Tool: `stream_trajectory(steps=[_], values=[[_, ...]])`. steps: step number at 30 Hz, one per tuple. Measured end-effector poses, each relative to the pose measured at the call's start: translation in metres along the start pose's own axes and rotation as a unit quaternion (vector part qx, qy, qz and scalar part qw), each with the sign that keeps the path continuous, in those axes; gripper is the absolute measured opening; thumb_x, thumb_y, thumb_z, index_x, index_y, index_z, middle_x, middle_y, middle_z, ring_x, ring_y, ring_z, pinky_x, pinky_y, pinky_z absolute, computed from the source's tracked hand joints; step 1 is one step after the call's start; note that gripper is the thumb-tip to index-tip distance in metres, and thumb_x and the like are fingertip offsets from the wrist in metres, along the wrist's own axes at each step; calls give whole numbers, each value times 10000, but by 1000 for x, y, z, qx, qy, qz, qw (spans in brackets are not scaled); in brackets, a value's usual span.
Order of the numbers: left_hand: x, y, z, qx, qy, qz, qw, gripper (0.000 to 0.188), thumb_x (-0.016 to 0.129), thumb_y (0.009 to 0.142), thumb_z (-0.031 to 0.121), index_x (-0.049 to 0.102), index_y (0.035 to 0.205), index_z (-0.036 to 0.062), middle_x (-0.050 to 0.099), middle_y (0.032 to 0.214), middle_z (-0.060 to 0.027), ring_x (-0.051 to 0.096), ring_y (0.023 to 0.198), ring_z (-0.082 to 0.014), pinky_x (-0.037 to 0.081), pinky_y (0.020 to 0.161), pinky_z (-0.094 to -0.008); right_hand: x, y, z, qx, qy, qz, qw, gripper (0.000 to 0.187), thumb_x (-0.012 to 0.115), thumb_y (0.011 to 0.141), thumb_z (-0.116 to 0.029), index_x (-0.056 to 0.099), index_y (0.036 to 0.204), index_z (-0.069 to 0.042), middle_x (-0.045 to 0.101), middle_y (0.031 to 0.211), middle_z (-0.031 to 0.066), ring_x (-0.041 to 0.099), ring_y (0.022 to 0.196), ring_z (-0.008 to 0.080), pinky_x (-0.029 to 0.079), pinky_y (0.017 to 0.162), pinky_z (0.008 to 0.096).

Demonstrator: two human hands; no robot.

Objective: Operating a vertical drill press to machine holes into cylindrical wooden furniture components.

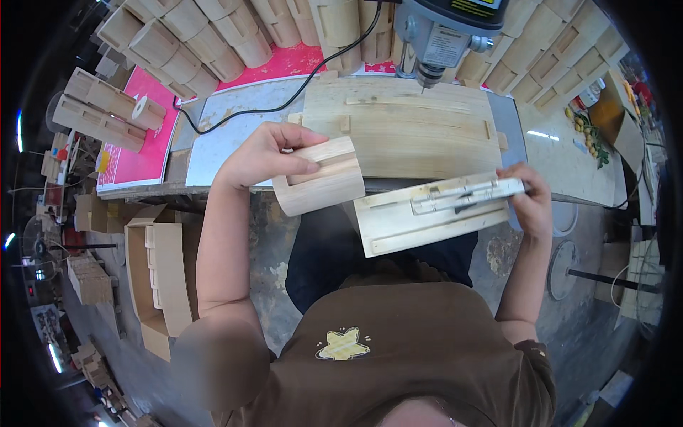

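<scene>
My left hand (262,155) grips a short, rounded wooden block (329,189), with the thumb and fingers at a rectangular slot cut along its top. Over my lap, my right hand (531,199) is closed on the far right end of a pale wooden jig board (409,231). The board tilts and carries a long metal fitting (462,196) and a thin wooden strip. The block's right edge is close to the board's left end. Behind both lies a wide wooden base board (420,146) on the bench, with small strips and blocks fixed on it.
A drill press head (442,43) hangs over the base board, its bit pointing down. A black cable (284,107) crosses the bench. Slotted wooden cylinders (213,50) are stacked along the back. An open cardboard box (171,277) stands on the floor at left.
</scene>
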State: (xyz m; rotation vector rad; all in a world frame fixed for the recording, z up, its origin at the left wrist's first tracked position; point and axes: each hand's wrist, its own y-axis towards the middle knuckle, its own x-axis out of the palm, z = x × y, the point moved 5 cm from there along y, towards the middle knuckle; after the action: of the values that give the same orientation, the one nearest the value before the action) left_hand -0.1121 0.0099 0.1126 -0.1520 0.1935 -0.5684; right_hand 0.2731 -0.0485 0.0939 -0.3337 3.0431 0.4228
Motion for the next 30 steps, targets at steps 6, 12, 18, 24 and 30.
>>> stream_trajectory(steps=[6, 12, 18, 24, 30], values=[[1, 16, 2, -16, 2, -31, 999, 377, 718, 688, 57, 615, 1034, -50, 652, 943, -84, 594, 837, -108, 460, 783, -243, 7, 34, -5, -27, -121, -51, 991, 207, 669, 714, -106, 611, 889, -11, 564, 876, 43, 516, 853, 145, 381, 767, 251], [23, 46, -20, -14, 33, -58, 998, 405, 728, 688, 65, 609, 1059, -45, 653, 943, -90, 593, 837, -108, 455, 788, -236, 12, 46, 33, 2, -107, -17, 994, 192, 669, 735, -57, 615, 917, -32, 577, 888, 14, 514, 859, 115, 392, 783, 246], [28, 58, -36, -34, -43, -52, 997, 405, 729, 695, 68, 610, 1067, -38, 656, 956, -83, 596, 852, -110, 447, 816, -242, 6, 44, 67, 86, -7, 4, 996, 222, 676, 752, -66, 608, 961, -40, 576, 909, -12, 509, 879, 94, 397, 811, 233], [29, 66, -41, -34, -51, -59, 996, 393, 730, 705, 100, 617, 1056, -36, 662, 938, -94, 604, 847, -117, 451, 812, -244, 1, 48, 75, 91, -11, -18, 996, 231, 683, 751, -75, 608, 968, -43, 573, 918, -15, 506, 881, 94, 398, 812, 232], [31, 75, -39, -47, -46, -82, 994, 383, 743, 695, 144, 635, 1017, -35, 665, 911, -90, 606, 824, -119, 444, 801, -231, 2, 49, 75, 86, 0, -12, 996, 226, 685, 749, -67, 608, 959, -41, 571, 909, -14, 503, 873, 90, 402, 801, 230]])
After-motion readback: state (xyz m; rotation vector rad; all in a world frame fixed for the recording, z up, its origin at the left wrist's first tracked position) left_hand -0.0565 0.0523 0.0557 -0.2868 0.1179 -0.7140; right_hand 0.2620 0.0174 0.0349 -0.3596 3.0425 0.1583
